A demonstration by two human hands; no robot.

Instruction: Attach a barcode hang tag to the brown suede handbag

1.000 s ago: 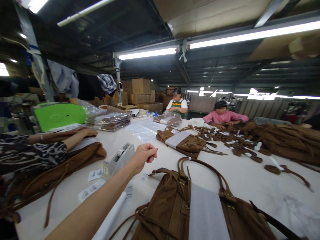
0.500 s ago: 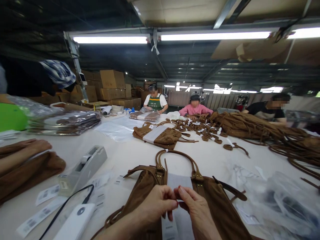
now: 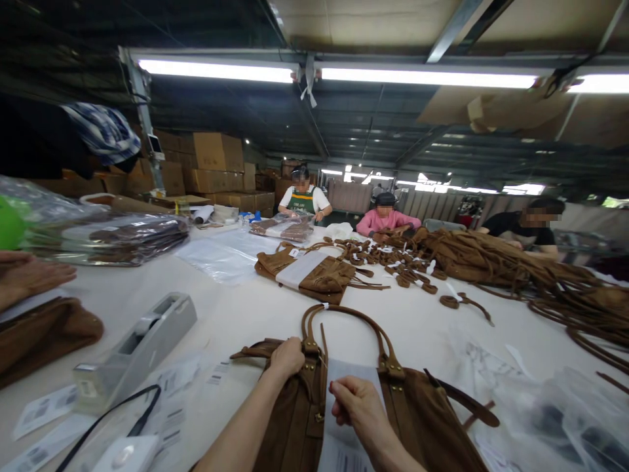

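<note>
A brown suede handbag [image 3: 432,419] lies on the white table [image 3: 246,314] right in front of me, its looped handles [image 3: 344,321] pointing away. My left hand [image 3: 287,357] is closed on the bag's top edge beside the left handle base. My right hand [image 3: 354,403] is curled in a pinch on the white paper sheet [image 3: 344,446] that lies down the bag's middle. What the fingertips press is too small to name.
A grey tape dispenser [image 3: 132,344] and barcode labels [image 3: 44,410] lie to the left, with a white device and black cable [image 3: 128,452]. Another bag [image 3: 309,272], loose straps [image 3: 407,269], a strap heap [image 3: 515,262] and plastic bags [image 3: 560,413] crowd the table. Three people work at the far side; another person's hand [image 3: 29,275] rests left.
My hands have come apart. The left moved up to the bag's top edge by the handle; the right stays on the paper sheet. The view has shifted slightly right.
</note>
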